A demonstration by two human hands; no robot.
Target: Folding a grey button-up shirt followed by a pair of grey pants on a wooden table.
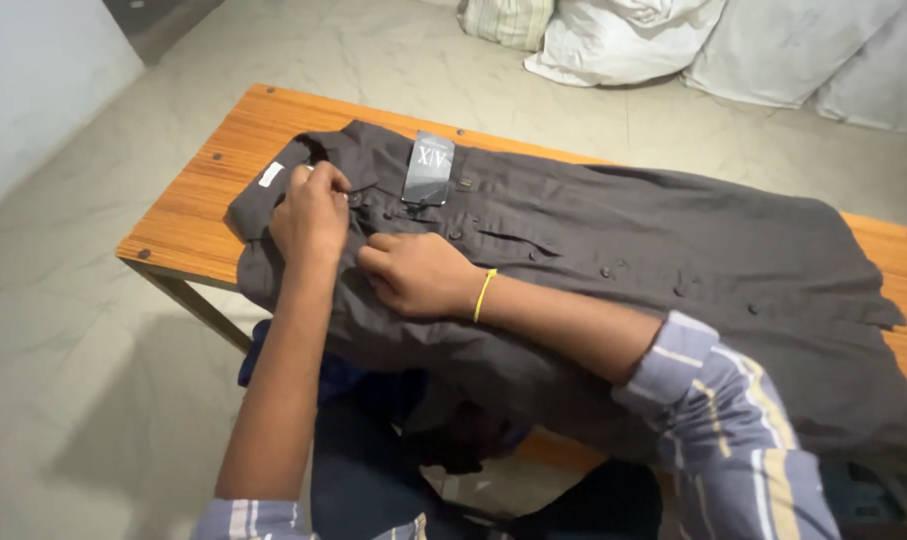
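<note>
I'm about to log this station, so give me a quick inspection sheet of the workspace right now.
Surface: wooden table, orange-brown, dark studs along the edge.
Job's things: dark grey shirt laid flat, buttons showing; hang tag near the collar.
Clutter: nothing seen on the table.
Grippers: left hand and right hand both on the shirt near the collar; fingertip grip unclear.
Cables: nothing seen.
Surroundings: pale tiled floor; white sacks beyond.
</note>
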